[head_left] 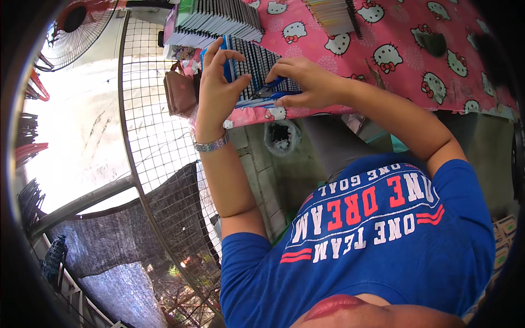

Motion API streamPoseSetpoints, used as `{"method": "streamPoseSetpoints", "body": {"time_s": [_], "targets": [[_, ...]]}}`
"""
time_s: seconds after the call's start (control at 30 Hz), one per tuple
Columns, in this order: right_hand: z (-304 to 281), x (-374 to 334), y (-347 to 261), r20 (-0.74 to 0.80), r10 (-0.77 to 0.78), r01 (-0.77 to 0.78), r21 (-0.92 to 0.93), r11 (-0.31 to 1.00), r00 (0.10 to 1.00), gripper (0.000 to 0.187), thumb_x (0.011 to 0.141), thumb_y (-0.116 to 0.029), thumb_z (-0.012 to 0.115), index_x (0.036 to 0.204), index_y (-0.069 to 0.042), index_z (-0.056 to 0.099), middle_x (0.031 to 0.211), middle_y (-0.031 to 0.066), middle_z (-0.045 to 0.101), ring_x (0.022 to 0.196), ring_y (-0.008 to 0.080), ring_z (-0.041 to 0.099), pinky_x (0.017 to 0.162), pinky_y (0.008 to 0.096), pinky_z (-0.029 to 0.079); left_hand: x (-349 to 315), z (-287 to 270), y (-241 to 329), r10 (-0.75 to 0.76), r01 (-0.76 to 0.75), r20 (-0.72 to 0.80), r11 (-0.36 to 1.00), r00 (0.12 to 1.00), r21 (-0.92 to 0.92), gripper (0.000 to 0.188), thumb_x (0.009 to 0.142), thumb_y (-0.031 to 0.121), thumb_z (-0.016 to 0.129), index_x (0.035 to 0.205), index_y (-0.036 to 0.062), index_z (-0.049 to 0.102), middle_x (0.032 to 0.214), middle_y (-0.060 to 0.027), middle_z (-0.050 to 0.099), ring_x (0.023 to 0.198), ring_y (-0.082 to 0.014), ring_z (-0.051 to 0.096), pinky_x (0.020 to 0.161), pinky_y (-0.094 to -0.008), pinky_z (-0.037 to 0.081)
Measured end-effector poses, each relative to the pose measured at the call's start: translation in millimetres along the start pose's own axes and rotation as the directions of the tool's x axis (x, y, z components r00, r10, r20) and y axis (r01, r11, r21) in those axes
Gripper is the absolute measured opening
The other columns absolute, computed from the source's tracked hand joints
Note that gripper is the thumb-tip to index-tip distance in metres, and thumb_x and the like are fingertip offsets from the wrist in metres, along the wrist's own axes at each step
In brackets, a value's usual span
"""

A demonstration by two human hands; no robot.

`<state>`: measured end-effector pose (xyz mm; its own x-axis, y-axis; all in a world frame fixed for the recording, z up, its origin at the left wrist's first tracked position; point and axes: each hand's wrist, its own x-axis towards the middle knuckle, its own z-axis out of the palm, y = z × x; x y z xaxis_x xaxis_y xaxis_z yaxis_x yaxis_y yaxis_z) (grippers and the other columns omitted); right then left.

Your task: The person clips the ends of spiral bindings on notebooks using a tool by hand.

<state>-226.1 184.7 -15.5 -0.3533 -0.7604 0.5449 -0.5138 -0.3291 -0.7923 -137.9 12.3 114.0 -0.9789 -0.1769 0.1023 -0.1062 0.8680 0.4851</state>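
Wire-mesh grille [158,98] and a round wire-guarded fan [76,24] border the scene at 10 o'clock; at 12 o'clock stands a worktop [317,41] covered in pink cat-print cloth. On its near edge lies a stack of blue-and-white coil-bound notebooks [254,57], its dark bindings side by side, apparently arranged to keep the coils within the wearer's reach. More white-paged coil-bound books [219,16] lie toward 11 o'clock, a brown pouch [180,94] between 10 and 11. Of the hands, the left [219,82] is spread wide over the stack, thumb apart from curved fingers; contact cannot be told. The right [309,82] grips blue-handled pliers [281,94], handles parted, tip toward 9 o'clock, probably so angled to meet the bindings.
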Motion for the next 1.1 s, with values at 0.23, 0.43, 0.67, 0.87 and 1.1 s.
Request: {"method": "streamPoseSetpoints", "body": {"time_s": [0.23,0.43,0.67,0.87,1.1], "targets": [[-7,5,4,-0.046,-0.063,0.064,0.006,0.998,0.997,0.041,0.075,-0.027,0.077,0.106,-0.006,0.060,0.103,0.0131,0.061,0.100,0.0329,0.059,0.087,0.0421,0.046,3,1,3,-0.027,0.027,0.012,1.000,1.000,-0.010,0.034,0.068,-0.002,0.071,0.100,0.0083,0.063,0.150,-0.0143,0.037,0.142,-0.0286,0.030,0.114,-0.0397,0.025],[-12,12,-3,0.158,0.134,-0.149,0.092,0.985,0.978,0.040,0.078,-0.027,0.074,0.107,-0.003,0.060,0.102,0.0134,0.060,0.101,0.0314,0.058,0.087,0.0396,0.045,1,1,4,-0.035,0.035,-0.007,0.999,0.999,-0.033,0.033,0.067,-0.003,0.069,0.098,0.0071,0.064,0.149,-0.0146,0.039,0.143,-0.0271,0.030,0.114,-0.0385,0.025],[-5,7,7,-0.035,-0.063,0.063,0.013,0.998,0.997,0.039,0.086,-0.038,0.067,0.101,-0.002,0.062,0.090,0.0142,0.065,0.088,0.0296,0.064,0.077,0.0404,0.050,0,3,7,-0.018,0.016,0.021,0.998,1.000,0.054,0.045,0.065,-0.002,0.071,0.108,0.0086,0.060,0.150,-0.0136,0.035,0.142,-0.0280,0.031,0.113,-0.0404,0.028],[-22,17,-2,0.402,0.361,-0.445,0.136,0.885,0.841,0.037,0.084,-0.028,0.071,0.108,-0.001,0.060,0.099,0.0120,0.062,0.092,0.0238,0.061,0.080,0.0363,0.047,1,2,8,0.007,-0.013,0.039,0.986,0.999,0.165,0.052,0.063,0.000,0.073,0.112,0.0100,0.058,0.150,-0.0135,0.034,0.139,-0.0301,0.035,0.112,-0.0428,0.030],[-14,3,15,0.126,0.055,-0.070,0.121,0.990,0.990,0.034,0.092,-0.032,0.063,0.104,0.000,0.062,0.091,0.0131,0.065,0.088,0.0229,0.061,0.080,0.0364,0.047,2,7,10,0.055,-0.058,0.021,0.961,0.998,0.270,0.056,0.063,0.002,0.074,0.116,0.0113,0.057,0.149,-0.0164,0.034,0.137,-0.0341,0.037,0.110,-0.0444,0.032]]}}
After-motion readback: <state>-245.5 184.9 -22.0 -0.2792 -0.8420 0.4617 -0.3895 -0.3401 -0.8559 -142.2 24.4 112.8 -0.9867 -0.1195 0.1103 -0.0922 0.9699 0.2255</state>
